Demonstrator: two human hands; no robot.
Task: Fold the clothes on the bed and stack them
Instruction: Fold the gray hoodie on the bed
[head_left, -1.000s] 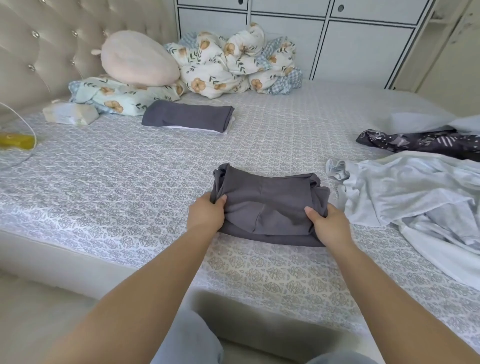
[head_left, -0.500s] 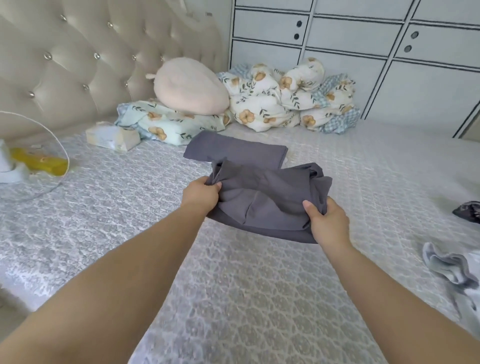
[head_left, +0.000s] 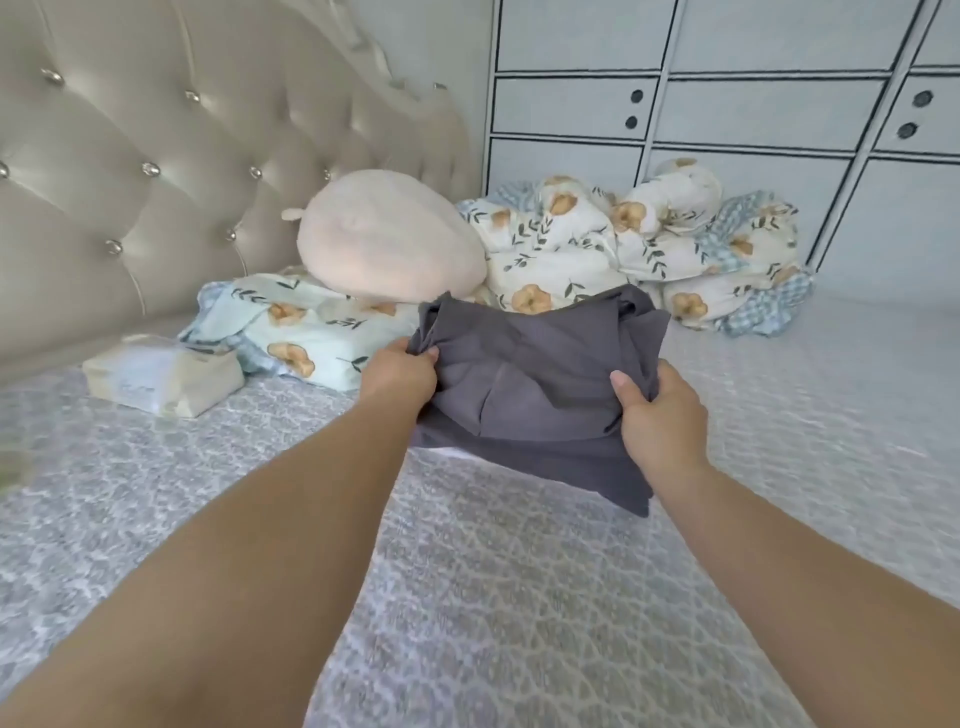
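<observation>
Holding a folded grey garment (head_left: 540, 395) by its two short ends, long axis running left to right, the left hand (head_left: 397, 374) and right hand (head_left: 660, 410) pinch it above the bed (head_left: 493, 597), with another grey piece (head_left: 587, 478) directly beneath.

Two hands (head_left: 400, 371) (head_left: 662, 410) – perhaps two grey garments (head_left: 530, 384), one pillow (head_left: 389, 249), one tissue pack (head_left: 161, 374)

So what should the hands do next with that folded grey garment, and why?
Probably lower it and let go. Both the left hand and right hand grip the folded grey garment over another grey piece lying on the bed, so it seems placed for stacking.
</observation>
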